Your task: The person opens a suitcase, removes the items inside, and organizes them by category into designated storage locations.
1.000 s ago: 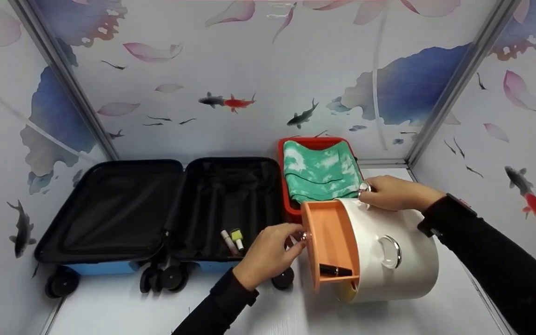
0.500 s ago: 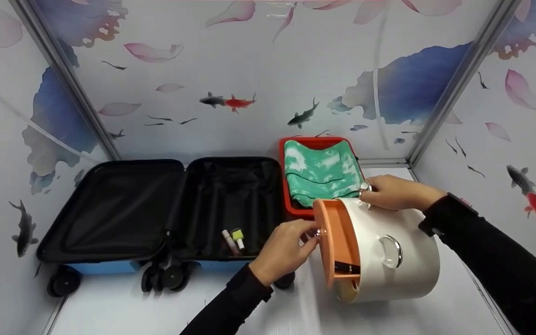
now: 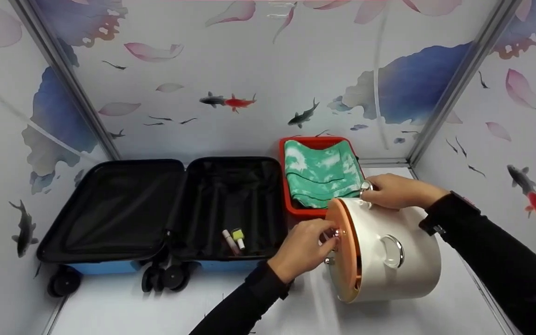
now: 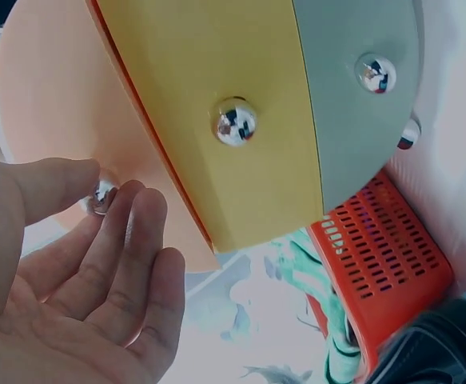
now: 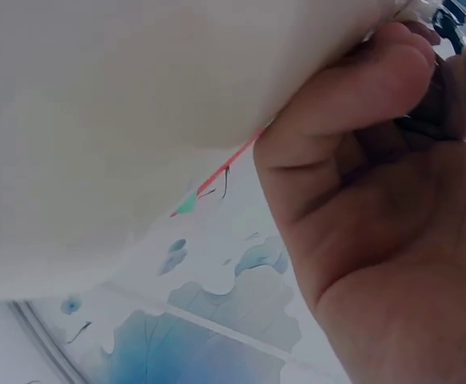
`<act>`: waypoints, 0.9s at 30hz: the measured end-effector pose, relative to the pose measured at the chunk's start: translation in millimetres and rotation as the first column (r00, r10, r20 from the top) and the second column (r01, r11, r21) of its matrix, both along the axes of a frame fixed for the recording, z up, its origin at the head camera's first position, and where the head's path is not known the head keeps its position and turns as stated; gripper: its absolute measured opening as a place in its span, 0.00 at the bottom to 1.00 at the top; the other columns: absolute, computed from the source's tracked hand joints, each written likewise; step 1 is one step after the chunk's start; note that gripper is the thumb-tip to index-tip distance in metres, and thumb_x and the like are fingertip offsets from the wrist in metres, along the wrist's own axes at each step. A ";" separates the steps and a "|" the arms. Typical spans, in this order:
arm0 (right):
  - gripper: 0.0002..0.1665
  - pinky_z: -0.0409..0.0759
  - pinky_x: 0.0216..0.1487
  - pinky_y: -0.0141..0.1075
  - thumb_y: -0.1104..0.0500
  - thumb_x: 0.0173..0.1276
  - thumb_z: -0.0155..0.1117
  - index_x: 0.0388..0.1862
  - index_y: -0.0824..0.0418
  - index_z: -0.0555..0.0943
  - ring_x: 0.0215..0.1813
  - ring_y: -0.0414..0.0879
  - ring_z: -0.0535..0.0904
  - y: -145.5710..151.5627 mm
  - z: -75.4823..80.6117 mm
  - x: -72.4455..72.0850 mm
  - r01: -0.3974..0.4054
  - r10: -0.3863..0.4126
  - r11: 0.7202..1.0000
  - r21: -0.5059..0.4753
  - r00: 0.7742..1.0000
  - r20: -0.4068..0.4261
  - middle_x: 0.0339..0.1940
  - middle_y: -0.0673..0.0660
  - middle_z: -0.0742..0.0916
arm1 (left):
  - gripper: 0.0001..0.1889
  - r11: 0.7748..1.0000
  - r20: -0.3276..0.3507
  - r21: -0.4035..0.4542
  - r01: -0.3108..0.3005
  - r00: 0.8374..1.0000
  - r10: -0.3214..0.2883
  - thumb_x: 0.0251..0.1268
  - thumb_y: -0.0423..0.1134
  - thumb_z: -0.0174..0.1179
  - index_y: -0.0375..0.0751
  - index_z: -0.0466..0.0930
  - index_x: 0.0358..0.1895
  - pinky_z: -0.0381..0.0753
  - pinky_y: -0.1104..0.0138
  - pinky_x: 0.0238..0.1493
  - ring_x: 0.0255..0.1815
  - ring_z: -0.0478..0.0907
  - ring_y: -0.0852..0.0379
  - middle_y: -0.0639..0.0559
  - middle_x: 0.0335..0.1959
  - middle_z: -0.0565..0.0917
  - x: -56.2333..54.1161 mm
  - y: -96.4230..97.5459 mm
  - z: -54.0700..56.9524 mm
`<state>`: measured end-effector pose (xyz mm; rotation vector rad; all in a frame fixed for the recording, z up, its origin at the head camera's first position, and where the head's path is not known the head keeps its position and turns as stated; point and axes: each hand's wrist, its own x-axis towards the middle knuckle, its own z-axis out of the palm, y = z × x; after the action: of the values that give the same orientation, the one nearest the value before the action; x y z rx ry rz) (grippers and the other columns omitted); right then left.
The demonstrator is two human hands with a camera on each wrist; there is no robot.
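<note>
A white rounded drawer box (image 3: 414,260) stands on the white surface at the right. My left hand (image 3: 303,249) pinches the round shiny knob (image 4: 101,197) of its orange drawer (image 4: 53,104). That drawer is nearly flush with the box, with a thin dark gap along its edge. In the left wrist view, a yellow drawer (image 4: 209,176) and a grey-green drawer (image 4: 348,136) lie beside it, each with its own knob. On top of the box, my right hand (image 3: 398,190) grips a shiny metal handle (image 3: 365,187), partly hidden by the fingers. The black pen is out of sight.
An open black-lined suitcase (image 3: 233,195) lies at the left, holding a pinkish tube (image 3: 227,237) and a small yellow-and-white item (image 3: 238,237). Behind the box, a red basket (image 3: 298,213) holds folded green-and-white cloth (image 3: 319,172). Printed panels stand around the surface.
My left hand has moved right, pushing the orange drawer into the box. The pen inside it has gone from view. My right hand has stayed on the handle.
</note>
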<state>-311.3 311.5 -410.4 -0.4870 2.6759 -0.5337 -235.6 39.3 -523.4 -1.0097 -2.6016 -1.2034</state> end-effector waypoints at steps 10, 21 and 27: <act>0.14 0.80 0.30 0.39 0.55 0.80 0.61 0.59 0.57 0.82 0.25 0.43 0.80 -3.3 3.8 3.1 -0.017 0.017 0.999 -0.035 1.000 -0.010 0.28 0.51 0.87 | 0.08 0.999 -0.031 -0.037 -0.006 1.000 0.005 0.79 0.39 0.69 0.49 0.90 0.55 0.82 0.82 0.45 0.45 0.89 0.65 0.55 0.49 0.92 0.1 12.7 0.4; 0.15 0.80 0.28 0.38 0.58 0.80 0.58 0.60 0.59 0.82 0.22 0.43 0.79 -3.0 6.7 2.8 -0.025 0.026 0.999 -0.045 0.999 0.019 0.26 0.51 0.85 | 0.10 1.000 0.004 -0.013 0.015 1.000 -0.015 0.78 0.39 0.70 0.49 0.91 0.57 0.82 0.83 0.44 0.44 0.89 0.67 0.56 0.50 0.92 -2.3 10.1 -1.7; 0.14 0.80 0.28 0.38 0.57 0.80 0.59 0.60 0.58 0.81 0.22 0.43 0.79 -4.3 6.7 2.7 -0.022 0.023 0.999 -0.045 0.999 0.027 0.27 0.51 0.86 | 0.12 0.998 0.033 -0.070 0.009 0.999 -0.007 0.77 0.39 0.70 0.49 0.91 0.59 0.84 0.79 0.46 0.46 0.90 0.62 0.55 0.51 0.92 -4.9 6.7 -13.3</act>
<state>-308.6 307.2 -403.6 -0.5176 2.6341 -0.5901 -240.5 46.0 -536.7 -1.0223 -2.6847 -1.1475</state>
